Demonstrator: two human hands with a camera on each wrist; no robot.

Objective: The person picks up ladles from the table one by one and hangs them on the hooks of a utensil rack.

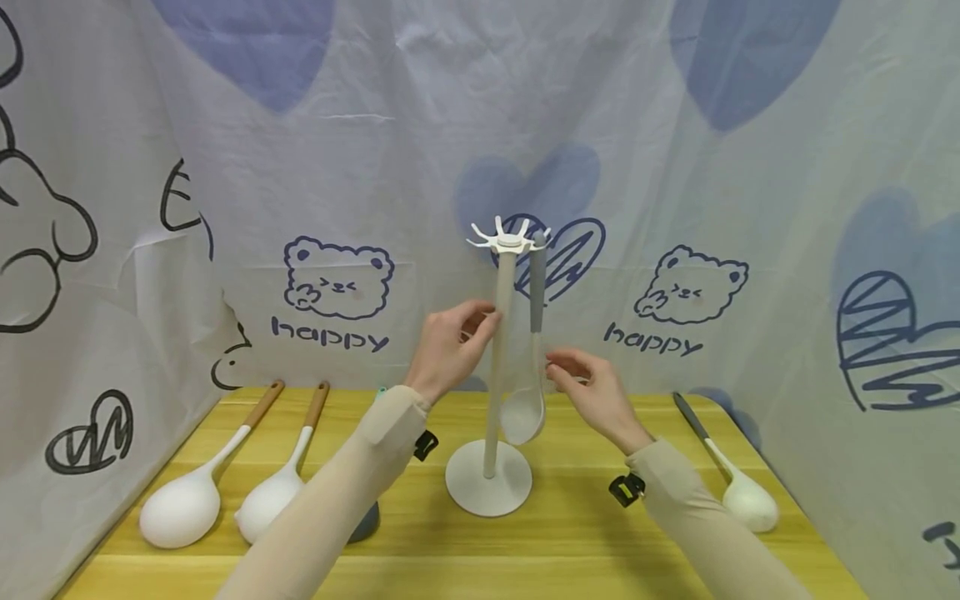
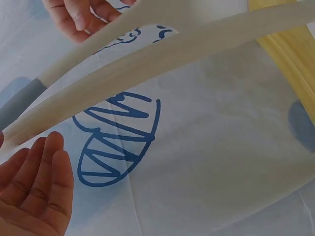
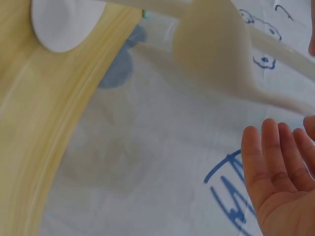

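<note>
Loosely parted left hand (image 1: 448,346) at smooth cylindrical pole (image 1: 497,383), relaxed right hand (image 1: 598,393) beside round-bowled, grey-handled ladle (image 1: 523,415)

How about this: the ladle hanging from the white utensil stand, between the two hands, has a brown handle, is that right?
Not brown: the ladle has a gray handle, as the head view shows. It does hang from the white utensil stand, between left hand and right hand.
</note>
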